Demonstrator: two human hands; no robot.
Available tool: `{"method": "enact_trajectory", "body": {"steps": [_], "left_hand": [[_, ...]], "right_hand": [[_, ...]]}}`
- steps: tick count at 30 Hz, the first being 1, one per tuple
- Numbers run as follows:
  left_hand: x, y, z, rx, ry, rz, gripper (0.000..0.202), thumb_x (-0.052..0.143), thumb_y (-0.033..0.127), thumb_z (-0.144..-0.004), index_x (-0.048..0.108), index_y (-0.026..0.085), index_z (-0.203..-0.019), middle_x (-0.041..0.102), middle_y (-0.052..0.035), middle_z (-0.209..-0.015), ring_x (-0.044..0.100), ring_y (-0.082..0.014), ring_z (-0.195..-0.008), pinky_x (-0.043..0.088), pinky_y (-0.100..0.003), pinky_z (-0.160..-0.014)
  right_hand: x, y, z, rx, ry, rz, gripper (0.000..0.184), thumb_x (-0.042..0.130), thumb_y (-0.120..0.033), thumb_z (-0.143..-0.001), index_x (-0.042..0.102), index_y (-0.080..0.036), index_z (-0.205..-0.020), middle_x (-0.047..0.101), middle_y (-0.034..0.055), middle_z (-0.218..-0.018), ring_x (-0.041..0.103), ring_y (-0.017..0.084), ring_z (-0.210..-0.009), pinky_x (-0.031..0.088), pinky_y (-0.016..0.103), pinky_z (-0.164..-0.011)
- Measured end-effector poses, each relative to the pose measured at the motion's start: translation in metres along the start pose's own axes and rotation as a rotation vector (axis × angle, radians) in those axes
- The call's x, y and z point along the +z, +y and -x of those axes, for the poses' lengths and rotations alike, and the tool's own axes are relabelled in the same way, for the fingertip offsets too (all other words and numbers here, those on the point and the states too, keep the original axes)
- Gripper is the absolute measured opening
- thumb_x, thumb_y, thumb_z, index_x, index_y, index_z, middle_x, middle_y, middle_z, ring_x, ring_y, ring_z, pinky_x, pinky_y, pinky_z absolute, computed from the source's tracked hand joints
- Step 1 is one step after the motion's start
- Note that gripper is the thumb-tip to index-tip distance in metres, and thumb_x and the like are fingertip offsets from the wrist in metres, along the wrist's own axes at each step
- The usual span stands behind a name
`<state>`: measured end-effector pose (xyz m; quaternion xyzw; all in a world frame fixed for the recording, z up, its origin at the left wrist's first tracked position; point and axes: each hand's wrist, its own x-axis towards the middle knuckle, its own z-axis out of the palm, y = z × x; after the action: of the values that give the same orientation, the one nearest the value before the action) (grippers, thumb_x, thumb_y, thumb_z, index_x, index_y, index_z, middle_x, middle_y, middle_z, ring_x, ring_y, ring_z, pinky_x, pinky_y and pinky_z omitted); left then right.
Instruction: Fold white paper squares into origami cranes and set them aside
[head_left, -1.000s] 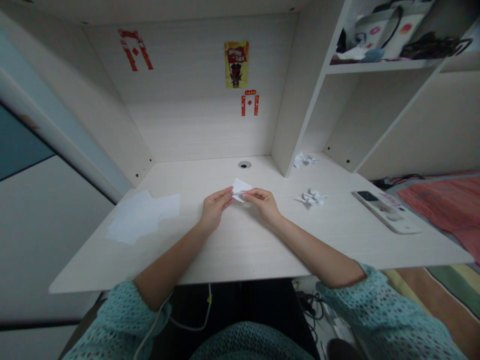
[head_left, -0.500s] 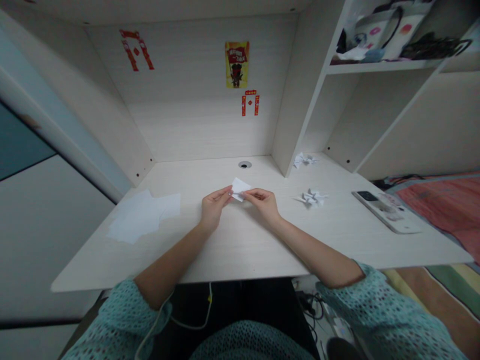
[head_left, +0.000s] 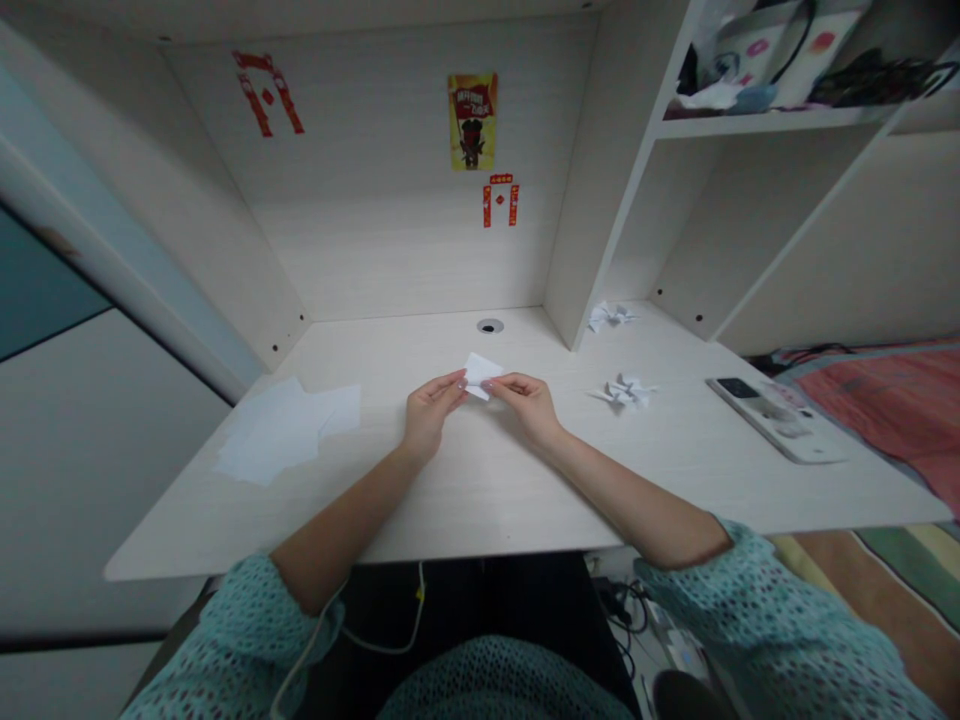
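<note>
A small folded piece of white paper (head_left: 482, 369) is held up between both hands above the middle of the desk. My left hand (head_left: 430, 415) pinches its left edge between thumb and fingers. On the opposite side, my right hand (head_left: 529, 405) grips the right edge, its thumb and forefinger pressed together. A crease runs across the paper between the fingertips; the finer folds are too small to make out. To the left lie loose white paper sheets (head_left: 274, 435), overlapping. Right of my hands sits a cluster of folded white paper pieces (head_left: 626, 393).
More folded paper (head_left: 611, 317) lies farther back by the upright divider (head_left: 592, 230). A phone (head_left: 776, 420) rests near the desk's right side. The desk (head_left: 465, 510) has a round cable hole (head_left: 490, 326) at the back. A cable (head_left: 412, 625) hangs below the front edge.
Both hands stay in nearly the same place. The paper's lower part has shifted slightly between the fingertips, and the view has tilted a little.
</note>
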<state>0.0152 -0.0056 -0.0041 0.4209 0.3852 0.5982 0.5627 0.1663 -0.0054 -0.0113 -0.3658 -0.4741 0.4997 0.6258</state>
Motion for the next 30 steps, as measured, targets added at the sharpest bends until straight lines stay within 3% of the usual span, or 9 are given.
{"method": "enact_trajectory", "body": {"steps": [6,15,30], "left_hand": [[0.0012,0.0016,0.0022,0.02,-0.001,-0.119,0.035,0.076,0.03,-0.06,0.07,0.017,-0.092,0.07,-0.0063,-0.092,0.064,-0.0147,-0.08,0.048,-0.03,-0.082],[0.0034,0.0,0.0039,0.016,0.01,-0.098,0.037,0.077,0.028,-0.058,0.071,0.017,-0.093,0.071,-0.0057,-0.091,0.064,-0.0149,-0.082,0.047,-0.031,-0.087],[0.0081,0.0069,0.0095,0.054,0.012,-0.166,0.037,0.076,0.028,-0.06,0.07,0.016,-0.095,0.071,-0.0066,-0.089,0.065,-0.0181,-0.082,0.049,-0.033,-0.086]], "right_hand": [[0.0008,-0.0017,0.0028,-0.028,-0.035,0.07,0.016,0.076,-0.032,-0.06,0.071,-0.021,-0.069,0.071,0.0022,-0.072,0.062,0.015,-0.065,0.046,0.029,-0.066],[0.0018,0.003,0.0017,-0.013,0.017,0.016,0.018,0.076,-0.032,-0.059,0.071,-0.02,-0.071,0.071,0.0028,-0.075,0.063,0.016,-0.069,0.048,0.03,-0.071],[0.0022,-0.0013,0.0013,0.062,0.054,0.016,0.024,0.077,-0.037,-0.056,0.07,-0.018,-0.07,0.07,0.0031,-0.068,0.061,0.014,-0.063,0.046,0.027,-0.063]]}}
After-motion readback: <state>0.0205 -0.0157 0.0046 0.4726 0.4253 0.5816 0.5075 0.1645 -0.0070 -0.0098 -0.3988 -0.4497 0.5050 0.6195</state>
